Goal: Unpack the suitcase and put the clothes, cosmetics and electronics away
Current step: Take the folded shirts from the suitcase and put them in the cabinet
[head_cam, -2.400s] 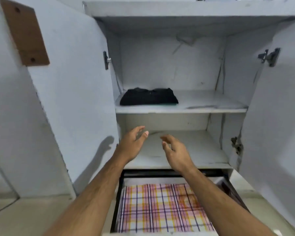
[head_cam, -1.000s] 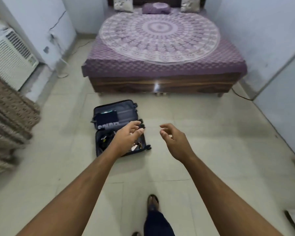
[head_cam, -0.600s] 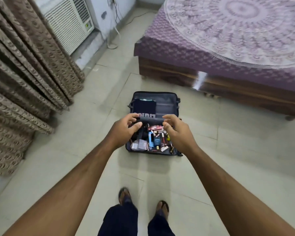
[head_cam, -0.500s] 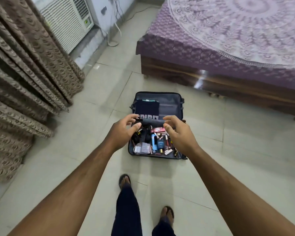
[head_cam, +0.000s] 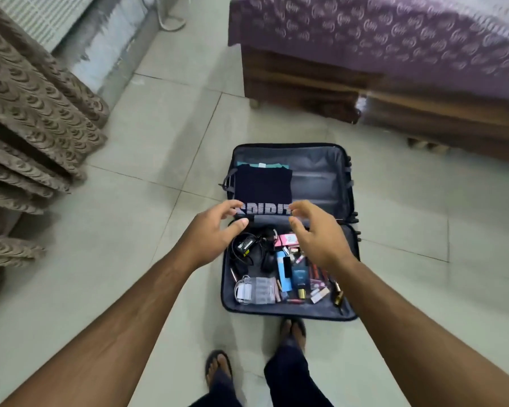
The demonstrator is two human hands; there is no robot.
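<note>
Navy folded shirt (head_cam: 262, 190) is seen in the open suitcase (head_cam: 321, 177) on the floor. Left hand (head_cam: 215, 230) and right hand (head_cam: 315, 233) are held spread, empty, apparently above it. Careless lifting could unfold it.

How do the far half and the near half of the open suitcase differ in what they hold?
The far half holds folded clothes, a dark shirt over a teal one, on its left side only. The near half holds many small loose things: cables, a charger, cosmetics. Both are lined grey and lie flat on the floor.
</note>
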